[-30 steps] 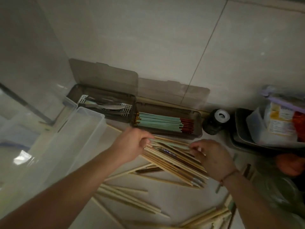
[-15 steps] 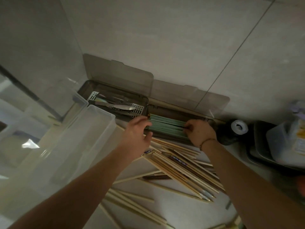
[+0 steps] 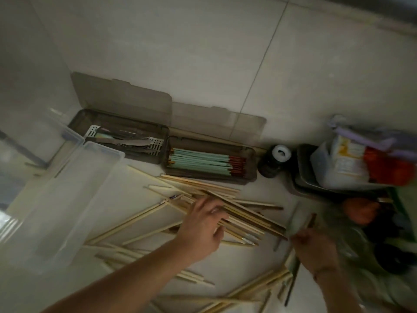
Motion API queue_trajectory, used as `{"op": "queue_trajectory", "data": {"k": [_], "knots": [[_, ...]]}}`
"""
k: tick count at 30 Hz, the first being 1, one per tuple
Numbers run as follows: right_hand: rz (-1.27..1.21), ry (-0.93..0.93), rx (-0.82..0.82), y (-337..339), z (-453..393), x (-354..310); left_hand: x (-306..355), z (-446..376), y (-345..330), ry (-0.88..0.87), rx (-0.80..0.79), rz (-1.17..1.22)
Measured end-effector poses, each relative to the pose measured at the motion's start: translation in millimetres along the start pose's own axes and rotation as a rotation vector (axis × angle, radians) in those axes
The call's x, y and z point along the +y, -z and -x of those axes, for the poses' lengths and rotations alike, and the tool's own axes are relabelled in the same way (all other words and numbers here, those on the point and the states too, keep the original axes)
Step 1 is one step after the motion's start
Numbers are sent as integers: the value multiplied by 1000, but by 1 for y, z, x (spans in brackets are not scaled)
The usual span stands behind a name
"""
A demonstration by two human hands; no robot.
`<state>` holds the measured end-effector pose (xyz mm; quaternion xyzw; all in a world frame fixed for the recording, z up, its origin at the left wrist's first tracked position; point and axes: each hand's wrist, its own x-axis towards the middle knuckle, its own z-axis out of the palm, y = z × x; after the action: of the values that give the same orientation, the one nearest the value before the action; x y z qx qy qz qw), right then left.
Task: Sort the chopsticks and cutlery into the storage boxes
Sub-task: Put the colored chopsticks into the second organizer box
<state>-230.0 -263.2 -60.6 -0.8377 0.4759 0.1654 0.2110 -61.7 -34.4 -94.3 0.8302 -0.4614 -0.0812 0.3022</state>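
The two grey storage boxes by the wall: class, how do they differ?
The left storage box holds metal cutlery on a white perforated tray; the right storage box holds mint-green chopsticks with red ends. The left one sits slightly farther back than the right. Both are translucent grey, with lids open against the wall.

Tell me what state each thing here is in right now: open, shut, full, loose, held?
Cutlery box: lid up, metal cutlery inside.
Chopstick box: lid up, green chopsticks lying side by side in it.
Wooden chopsticks: loose, crisscrossed pile on the floor.
Clear tub: open; contents cannot be made out.
Left hand: fingers spread, resting on the pile.
Right hand: blurred, grip cannot be told.
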Motion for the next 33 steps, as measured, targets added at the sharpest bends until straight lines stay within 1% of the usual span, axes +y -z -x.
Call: {"op": "queue_trajectory", "data": {"k": [2,5,9,12,14,15,18,21,23,25,27,29,31,33], "knots": [[-19,-16,-29,-10,6,9,14,8,-10,-79,-58,-24],[-45,-45,-9,-23,8,12,30,16,-17,-133,-98,-38],[-19,-40,17,-31,9,5,41,21,-20,-134,-129,-24],[-1,-79,29,-30,10,-2,44,22,-17,-140,-149,-48],[-5,-100,3,-32,9,-5,45,21,-14,-119,-206,-73],[-14,-107,-5,-32,9,-6,46,22,-13,-102,-235,-75],[-67,-132,25,-30,12,-6,48,23,-12,-102,-236,-80],[-162,-145,44,-27,27,-1,53,22,-15,-94,-242,-26],[-230,-166,28,-26,43,4,57,21,-18,-53,-263,53],[-288,-177,12,-24,62,9,66,20,-19,28,-296,159],[-339,-154,47,-19,84,9,76,19,-18,140,-379,288],[-413,-98,99,-17,105,2,86,18,-19,259,-449,481],[-465,-27,150,-21,122,-10,95,16,-20,335,-435,660],[-489,75,165,-31,131,-22,102,13,-17,404,-370,795]]}}
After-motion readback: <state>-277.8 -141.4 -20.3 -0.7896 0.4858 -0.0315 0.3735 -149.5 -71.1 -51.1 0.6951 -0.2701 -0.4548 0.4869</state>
